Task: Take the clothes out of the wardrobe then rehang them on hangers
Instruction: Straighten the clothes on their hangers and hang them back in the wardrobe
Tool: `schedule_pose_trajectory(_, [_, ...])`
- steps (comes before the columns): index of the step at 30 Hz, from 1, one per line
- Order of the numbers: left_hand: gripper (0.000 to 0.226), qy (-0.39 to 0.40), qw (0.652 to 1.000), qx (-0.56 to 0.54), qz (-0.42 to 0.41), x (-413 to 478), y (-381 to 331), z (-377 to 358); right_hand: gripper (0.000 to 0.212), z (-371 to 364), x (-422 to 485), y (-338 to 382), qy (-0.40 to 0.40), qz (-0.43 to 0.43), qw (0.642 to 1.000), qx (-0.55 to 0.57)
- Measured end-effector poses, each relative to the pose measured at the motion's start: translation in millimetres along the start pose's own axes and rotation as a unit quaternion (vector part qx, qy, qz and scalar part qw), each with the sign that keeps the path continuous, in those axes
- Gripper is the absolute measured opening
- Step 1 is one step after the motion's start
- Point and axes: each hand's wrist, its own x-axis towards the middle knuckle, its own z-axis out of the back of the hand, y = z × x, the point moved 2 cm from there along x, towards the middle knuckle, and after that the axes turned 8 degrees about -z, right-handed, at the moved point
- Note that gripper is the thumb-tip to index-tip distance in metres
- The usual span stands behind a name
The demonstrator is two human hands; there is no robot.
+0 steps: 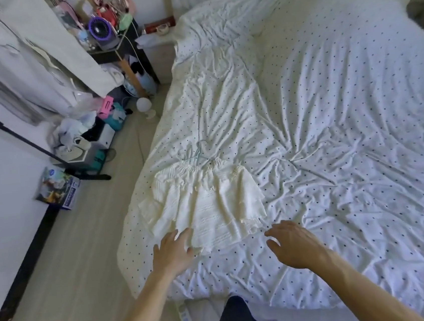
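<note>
Both hands are bare and hold nothing; the left hand (173, 254) has its fingers spread flat, the tips on or just over the hem of the cream garment (205, 205); the right hand (294, 245) is loosely arched, fingers a little curled, just beside the hem's other corner, and I cannot tell whether it touches the sheet.

The garment lies spread on the bed (332, 121) at twelve o'clock from the hands, near the bed's left edge, hem toward the person; a pale wire hanger (200, 149) sits at its neck, hook pointing away to twelve o'clock; so this piece looks already hung and merely laid down.

I'd judge it thin, soft and very light, tiered and frilled; it will crumple and slide on the dotted sheet if pushed, and the narrow straps may slip off the hanger if it is dragged by the hem; the hook or the hanger's shoulders seem the safer place to lift it, the hem good only for smoothing.

At ten to eleven o'clock pale clothes hang on a rail (12, 63); at eleven a dark table (113, 51) carries a purple fan (100, 29) amid clutter too small to name; below it on the floor (84, 252) stand boxes and bags, a pale sneaker (80, 145) resting on one; what is inside them I cannot make out; a printed carton (57, 192) leans by the wall at nine o'clock.
</note>
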Motion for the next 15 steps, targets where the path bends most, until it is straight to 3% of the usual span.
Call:
schedule_pose_trajectory(8, [0.06,0.083,0.994,0.061,-0.032,211,47,43,0.059,-7,162,28,0.116,-0.119,0.986,-0.001])
schedule_pose_trajectory(15, [0.068,0.004,1.0,0.02,-0.017,373,57,65,0.071,-38,261,37,0.203,-0.157,0.966,-0.03])
